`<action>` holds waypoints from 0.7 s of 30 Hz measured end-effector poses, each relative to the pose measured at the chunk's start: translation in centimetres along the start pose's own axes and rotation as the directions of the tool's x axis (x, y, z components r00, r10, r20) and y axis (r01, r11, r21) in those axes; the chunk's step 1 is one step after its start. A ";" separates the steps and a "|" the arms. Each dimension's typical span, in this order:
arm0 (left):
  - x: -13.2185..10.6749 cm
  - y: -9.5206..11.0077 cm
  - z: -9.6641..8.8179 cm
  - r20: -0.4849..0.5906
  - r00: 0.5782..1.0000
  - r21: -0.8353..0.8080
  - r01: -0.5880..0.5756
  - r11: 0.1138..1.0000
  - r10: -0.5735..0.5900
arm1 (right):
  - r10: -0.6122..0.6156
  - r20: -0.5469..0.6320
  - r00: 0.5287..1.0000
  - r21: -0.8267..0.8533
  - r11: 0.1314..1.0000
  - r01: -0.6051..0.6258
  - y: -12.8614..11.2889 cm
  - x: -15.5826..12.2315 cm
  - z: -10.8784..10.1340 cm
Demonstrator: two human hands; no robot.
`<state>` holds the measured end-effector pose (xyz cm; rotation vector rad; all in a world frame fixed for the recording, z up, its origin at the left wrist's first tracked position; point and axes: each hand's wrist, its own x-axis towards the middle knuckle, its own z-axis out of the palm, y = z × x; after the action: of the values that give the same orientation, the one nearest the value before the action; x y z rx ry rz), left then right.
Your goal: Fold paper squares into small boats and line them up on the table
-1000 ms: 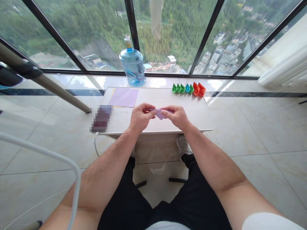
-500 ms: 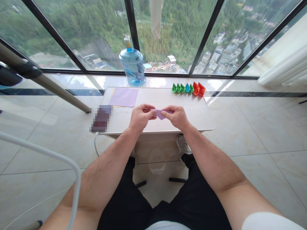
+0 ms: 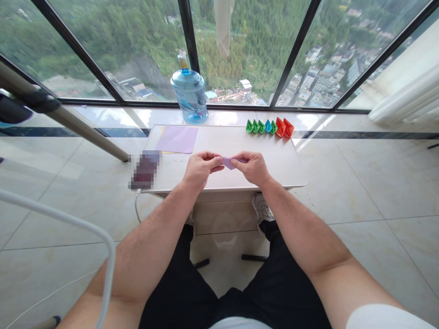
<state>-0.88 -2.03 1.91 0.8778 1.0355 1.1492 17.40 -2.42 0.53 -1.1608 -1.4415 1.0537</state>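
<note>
Above the middle of the small white table, a folded piece of purple paper is stretched between both hands. My left hand pinches its left end between thumb and fingers. The right end is gripped by my right hand, whose thumb presses on the front of the fold. A small pointed flap hangs down in the gap between the thumbs; the rest of the paper is hidden by fingers. Flat purple sheets, with a yellow edge showing beneath, lie at the table's back left.
Several folded paper boats, green, blue and orange, line the back right edge. A blurred phone with a white cable lies at the left edge. Behind the table stands a blue water jug by the window.
My left hand has shifted slightly down and left along the purple paper, its fingers a little differently placed. My right hand is nearly still.
</note>
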 end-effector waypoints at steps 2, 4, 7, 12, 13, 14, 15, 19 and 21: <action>0.1 -0.1 0.0 -0.007 1.000 0.008 -0.003 1.000 0.003 | 0.004 -0.001 1.000 -0.002 1.000 -0.004 -0.1 0.0 0.0; 0.1 -0.1 0.0 -0.017 1.000 0.011 -0.012 1.000 0.012 | 0.001 0.001 1.000 0.003 1.000 -0.001 -0.1 -0.1 0.1; 0.1 -0.2 0.2 -0.033 0.999 0.006 -0.023 1.000 0.023 | -0.005 0.011 1.000 0.007 1.000 0.005 -0.1 -0.1 0.1; 0.0 -0.1 0.3 -0.027 0.987 0.177 -0.151 0.973 0.158 | 0.014 0.015 1.000 0.003 1.000 -0.014 -0.1 0.0 0.2; -0.1 0.0 0.3 0.005 0.982 0.239 -0.183 0.954 0.187 | 0.020 0.022 1.000 0.015 1.000 -0.020 -0.2 -0.1 0.2; -0.1 0.0 0.3 0.044 0.979 0.290 -0.202 0.935 0.198 | 0.024 0.033 0.999 0.029 0.999 -0.025 -0.2 -0.1 0.3; -0.2 0.0 0.3 0.081 0.978 0.325 -0.209 0.922 0.193 | 0.027 0.043 0.999 0.042 0.999 -0.029 -0.2 -0.1 0.3; -0.2 0.0 0.2 0.064 0.981 0.333 -0.195 0.923 0.184 | 0.020 0.029 0.999 0.010 1.000 -0.020 -0.6 -0.3 0.3; -0.1 0.0 0.2 0.020 0.976 0.309 -0.213 0.927 0.217 | 0.021 0.001 1.000 -0.004 1.000 -0.021 -0.8 -0.2 0.3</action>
<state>-0.70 -2.14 1.99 1.2595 1.1731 1.1931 17.03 -2.81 1.22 -1.1812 -1.4361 1.0667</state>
